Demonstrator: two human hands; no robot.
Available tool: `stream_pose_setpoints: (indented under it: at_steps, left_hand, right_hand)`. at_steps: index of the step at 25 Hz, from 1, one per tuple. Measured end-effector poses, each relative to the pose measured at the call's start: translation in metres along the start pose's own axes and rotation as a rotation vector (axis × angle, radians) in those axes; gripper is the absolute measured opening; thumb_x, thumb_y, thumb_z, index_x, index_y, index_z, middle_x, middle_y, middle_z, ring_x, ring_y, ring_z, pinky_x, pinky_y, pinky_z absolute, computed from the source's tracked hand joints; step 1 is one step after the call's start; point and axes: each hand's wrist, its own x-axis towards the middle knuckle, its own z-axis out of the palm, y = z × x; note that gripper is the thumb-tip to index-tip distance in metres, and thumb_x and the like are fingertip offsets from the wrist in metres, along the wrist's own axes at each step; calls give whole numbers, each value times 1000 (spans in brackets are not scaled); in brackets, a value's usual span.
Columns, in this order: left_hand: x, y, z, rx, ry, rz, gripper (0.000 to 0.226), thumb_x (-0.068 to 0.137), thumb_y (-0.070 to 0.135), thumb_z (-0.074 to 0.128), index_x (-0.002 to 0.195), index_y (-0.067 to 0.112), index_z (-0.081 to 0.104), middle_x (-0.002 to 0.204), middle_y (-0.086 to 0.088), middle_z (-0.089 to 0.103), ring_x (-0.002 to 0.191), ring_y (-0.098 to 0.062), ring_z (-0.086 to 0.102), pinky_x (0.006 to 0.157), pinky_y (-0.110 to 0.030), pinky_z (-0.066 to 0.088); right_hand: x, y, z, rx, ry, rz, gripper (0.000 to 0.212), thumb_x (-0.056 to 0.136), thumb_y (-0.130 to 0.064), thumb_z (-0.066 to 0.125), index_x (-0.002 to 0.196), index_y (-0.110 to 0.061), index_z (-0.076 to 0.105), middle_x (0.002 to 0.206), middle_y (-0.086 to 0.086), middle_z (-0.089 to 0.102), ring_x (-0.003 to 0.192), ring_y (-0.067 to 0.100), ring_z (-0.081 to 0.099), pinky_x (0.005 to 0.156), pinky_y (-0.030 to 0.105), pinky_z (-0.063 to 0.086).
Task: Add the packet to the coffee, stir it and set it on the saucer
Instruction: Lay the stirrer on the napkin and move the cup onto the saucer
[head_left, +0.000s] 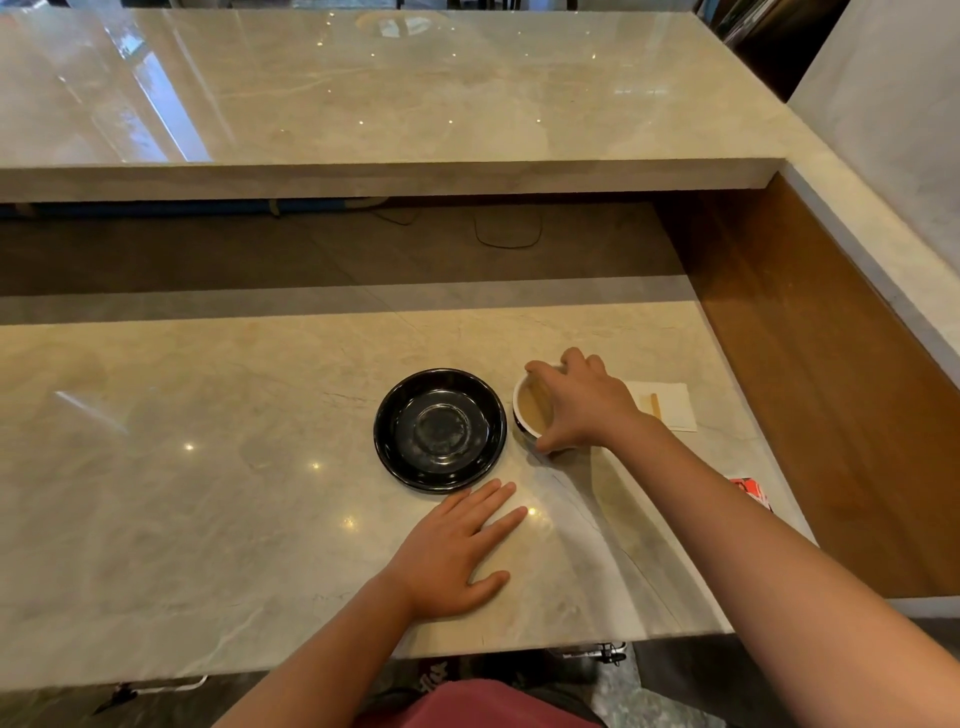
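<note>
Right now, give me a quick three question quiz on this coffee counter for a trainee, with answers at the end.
1. True or false: the coffee cup already sits on the black saucer.
2. Which hand grips the cup? A) left hand B) right hand C) both
3. Fill in: the wooden stir stick lies on a white ____ to the right of the cup.

Key:
1. False; the cup stands on the marble counter, beside the empty saucer.
2. B; the left hand lies flat on the counter.
3. napkin
</note>
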Motion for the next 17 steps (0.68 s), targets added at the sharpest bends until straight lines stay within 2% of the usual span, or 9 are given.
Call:
stream_pose_setpoints:
  at_steps: [9, 17]
  left_hand:
    - [0, -1, 1, -31, 26, 13, 68, 91, 45, 48, 149, 22, 23, 156, -5, 11, 142, -18, 1, 112, -40, 7]
    - [0, -3, 4, -17, 66, 24, 66, 90, 46, 49, 147, 19, 29, 154, -8, 21, 141, -22, 10, 112, -39, 10]
  right_hand:
    - [-9, -40, -30, 32, 144, -137, 94, 55, -47, 75, 134, -32, 26, 132, 12, 34, 119, 31, 33, 79, 40, 45]
    - [6, -91, -18, 27, 116, -280, 95, 56, -44, 73, 137, -32, 24, 135, 12, 32, 119, 32, 33, 81, 42, 47]
